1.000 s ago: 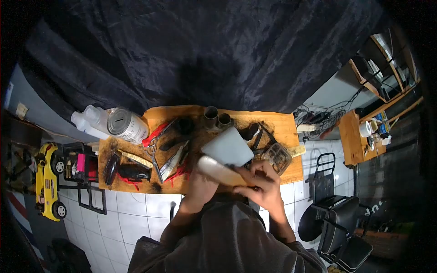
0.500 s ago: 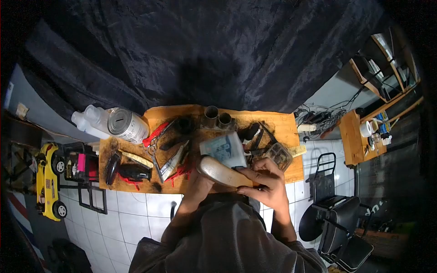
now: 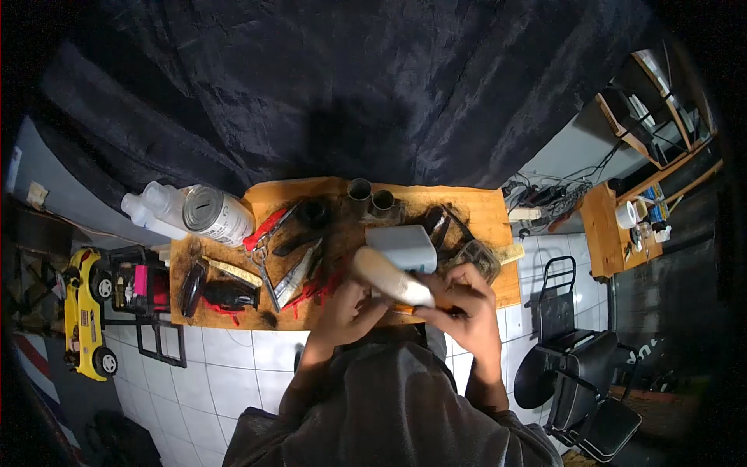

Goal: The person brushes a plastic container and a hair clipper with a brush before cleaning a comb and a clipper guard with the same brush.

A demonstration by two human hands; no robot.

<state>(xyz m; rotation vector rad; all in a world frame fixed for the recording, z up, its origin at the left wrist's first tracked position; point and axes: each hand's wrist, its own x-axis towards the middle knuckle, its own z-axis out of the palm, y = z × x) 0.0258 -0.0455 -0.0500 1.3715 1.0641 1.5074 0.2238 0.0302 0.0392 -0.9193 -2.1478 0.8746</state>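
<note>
A pale, curved wooden-backed brush [image 3: 389,277] is held in front of me, blurred by motion, with its whitish end toward the right. My left hand [image 3: 346,311] is closed at its left part, from below. Fingers and thumb of my right hand [image 3: 467,306] pinch the right end, where an orange-brown strip shows. Bristles cannot be made out. Just behind the brush, a grey-white plastic tub [image 3: 402,245] stands on the wooden table [image 3: 490,204]. Right of it sits a clear divided box [image 3: 476,258] with dark contents.
Hair clippers [image 3: 231,294], scissors [image 3: 264,268], combs and a red-handled tool [image 3: 268,228] lie among hair clippings on the left. Behind are a large can [image 3: 218,215] and two metal cups [image 3: 370,200]. A black chair [image 3: 583,381] stands right; a yellow toy car [image 3: 84,315] is left.
The brush has shifted right and turned, and is now blurred. The tub has gone from tilted, with its printed side showing, to upright farther right. My left hand has moved slightly right.
</note>
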